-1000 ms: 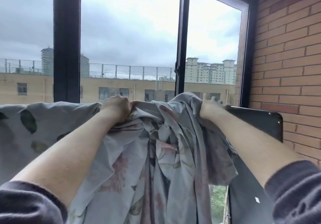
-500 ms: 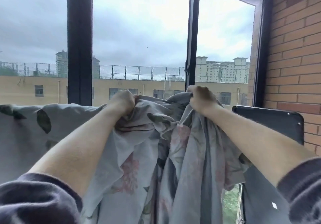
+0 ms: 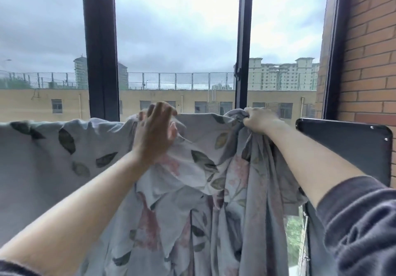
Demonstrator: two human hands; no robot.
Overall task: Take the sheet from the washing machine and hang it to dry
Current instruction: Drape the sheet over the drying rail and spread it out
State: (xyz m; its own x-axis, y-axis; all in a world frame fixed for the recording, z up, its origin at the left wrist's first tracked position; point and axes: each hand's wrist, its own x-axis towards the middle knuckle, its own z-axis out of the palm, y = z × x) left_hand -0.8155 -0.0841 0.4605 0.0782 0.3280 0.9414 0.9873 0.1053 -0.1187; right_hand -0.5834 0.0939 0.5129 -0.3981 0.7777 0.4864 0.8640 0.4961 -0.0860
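Window (image 3: pixel 175 40) behind: we are clenching bunched sheet (image 3: pixel 53 157) in right hand (image 3: pixel 260 120), left hand (image 3: pixel 156 134) lying open, smoothing it flat for drying.

The sheet (image 3: pixel 64 157) hangs across the lower field from 9 o'clock to 5 o'clock, in front of the window (image 3: pixel 100 50). The left hand (image 3: pixel 155 135) rests on its top edge. The right hand (image 3: pixel 260 120), at 3 o'clock of the left, grips a bunched fold. A panel (image 3: pixel 342 147) stands at 3 o'clock of the right hand, before the brick wall (image 3: pixel 370 61).
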